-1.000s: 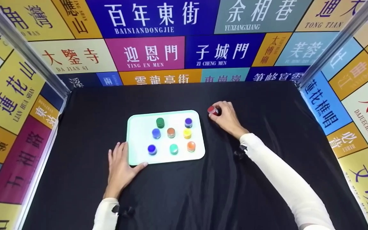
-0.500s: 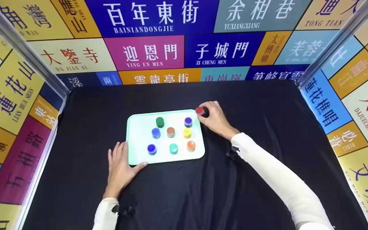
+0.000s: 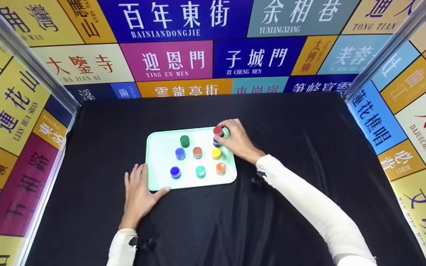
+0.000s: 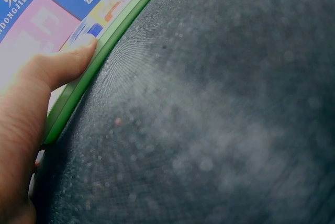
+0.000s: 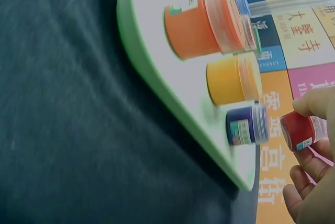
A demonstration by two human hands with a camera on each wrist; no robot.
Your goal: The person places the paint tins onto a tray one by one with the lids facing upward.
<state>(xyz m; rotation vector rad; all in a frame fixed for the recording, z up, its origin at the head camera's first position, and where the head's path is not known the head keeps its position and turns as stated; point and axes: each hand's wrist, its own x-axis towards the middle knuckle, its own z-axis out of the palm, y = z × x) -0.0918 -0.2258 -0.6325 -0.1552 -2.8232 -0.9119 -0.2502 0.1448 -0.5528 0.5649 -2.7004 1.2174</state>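
Note:
My right hand (image 3: 237, 140) pinches a small red paint jar (image 3: 217, 131) between thumb and fingers at the tray's far right corner. The right wrist view shows this red jar (image 5: 299, 131) tilted and off the tray, beside a purple paint jar (image 5: 241, 125). In the head view it partly covers that purple jar (image 3: 216, 142). My left hand (image 3: 139, 197) rests at the near left corner of the pale green tray (image 3: 157, 147), fingers extended along its left side. Its thumb (image 4: 78, 56) lies on the rim in the left wrist view.
Several other paint jars stand on the tray: dark green (image 3: 185, 141), light blue (image 3: 180, 153), brown (image 3: 197, 152), yellow (image 3: 216, 153), blue (image 3: 175, 172), teal (image 3: 200, 171) and orange (image 3: 220, 169). Black cloth (image 3: 290, 129) covers the table. Printed panels (image 3: 166, 61) surround it.
My right hand has carried the red paint jar leftward, from right of the tray to over its far right corner. The left hand and the tray keep their place.

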